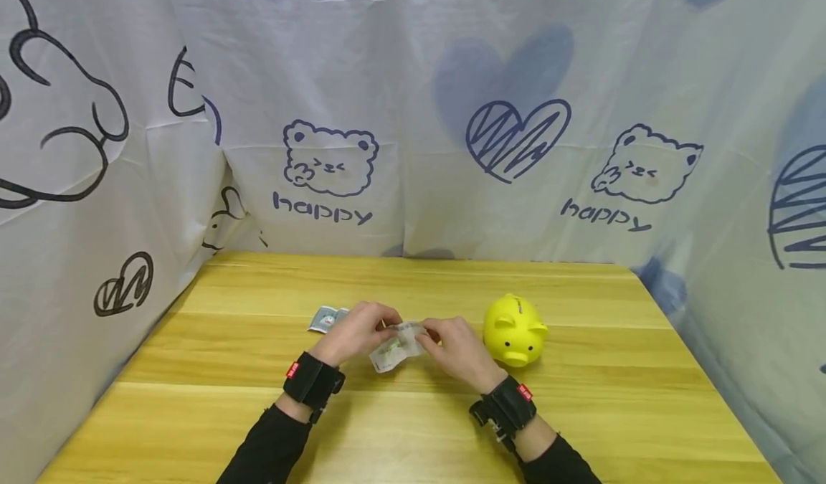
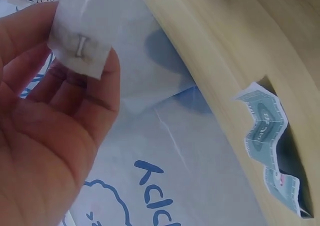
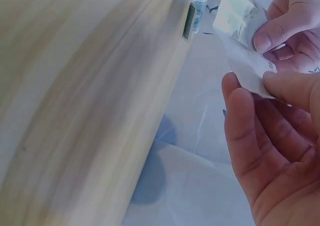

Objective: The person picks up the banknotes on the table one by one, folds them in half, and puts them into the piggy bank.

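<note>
Both hands hold a pale, creased banknote (image 1: 395, 353) between them, above the middle of the table. My left hand (image 1: 356, 333) pinches one end of it between thumb and fingers. At the other end, my right hand (image 1: 459, 349) grips the edge with its thumb and fingertips. Close up in the right wrist view, the note (image 3: 242, 60) is bent between the two hands, with a greenish-yellow print on its far part. A blue-green banknote (image 2: 265, 131), folded in waves, lies on the table behind my left hand, which partly covers it in the head view.
A yellow piggy bank (image 1: 513, 332) with a slot on top stands just right of my right hand. The wooden table (image 1: 581, 426) reaches back to a white curtain (image 1: 413, 204) printed with hearts and bears. More of this cloth hangs along both sides.
</note>
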`<action>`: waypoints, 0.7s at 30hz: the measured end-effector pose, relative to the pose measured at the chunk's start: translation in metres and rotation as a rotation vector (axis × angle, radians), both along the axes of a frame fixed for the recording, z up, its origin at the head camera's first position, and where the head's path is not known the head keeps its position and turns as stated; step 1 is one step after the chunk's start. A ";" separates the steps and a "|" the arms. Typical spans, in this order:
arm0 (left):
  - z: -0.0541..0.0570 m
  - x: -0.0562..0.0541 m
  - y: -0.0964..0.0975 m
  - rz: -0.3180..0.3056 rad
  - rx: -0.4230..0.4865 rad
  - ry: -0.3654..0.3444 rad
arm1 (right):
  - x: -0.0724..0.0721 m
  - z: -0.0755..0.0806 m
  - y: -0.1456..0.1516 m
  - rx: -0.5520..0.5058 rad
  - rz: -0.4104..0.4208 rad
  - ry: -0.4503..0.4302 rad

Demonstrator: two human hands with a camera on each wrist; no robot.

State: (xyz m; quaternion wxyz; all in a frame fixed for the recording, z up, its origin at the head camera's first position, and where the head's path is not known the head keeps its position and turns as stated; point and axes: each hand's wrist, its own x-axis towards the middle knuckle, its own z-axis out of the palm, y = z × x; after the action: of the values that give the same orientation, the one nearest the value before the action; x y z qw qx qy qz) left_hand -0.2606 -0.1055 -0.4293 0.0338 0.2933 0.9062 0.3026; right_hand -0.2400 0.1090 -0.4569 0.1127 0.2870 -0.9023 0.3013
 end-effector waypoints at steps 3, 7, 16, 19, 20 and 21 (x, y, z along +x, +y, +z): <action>-0.001 0.000 0.000 0.017 0.013 -0.013 | -0.001 -0.002 0.000 -0.028 -0.020 0.000; -0.002 -0.001 -0.002 0.054 0.029 -0.017 | -0.001 -0.002 0.001 -0.060 -0.059 0.009; -0.002 -0.003 -0.011 0.090 0.038 0.025 | -0.005 -0.002 0.006 -0.076 -0.119 0.033; -0.002 -0.004 -0.015 0.076 0.051 0.008 | -0.007 -0.002 0.008 -0.098 -0.139 0.025; -0.002 -0.005 -0.016 0.073 0.056 -0.003 | -0.007 -0.002 0.009 -0.106 -0.147 0.021; -0.002 -0.005 -0.017 0.071 0.061 -0.013 | -0.007 -0.001 0.009 -0.113 -0.154 0.017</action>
State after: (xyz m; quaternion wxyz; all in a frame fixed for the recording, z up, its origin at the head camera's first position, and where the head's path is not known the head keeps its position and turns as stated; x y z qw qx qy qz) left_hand -0.2659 -0.1223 -0.4313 0.0199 0.2598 0.9063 0.3328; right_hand -0.2467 0.1183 -0.4583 0.1591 0.2125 -0.9022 0.3399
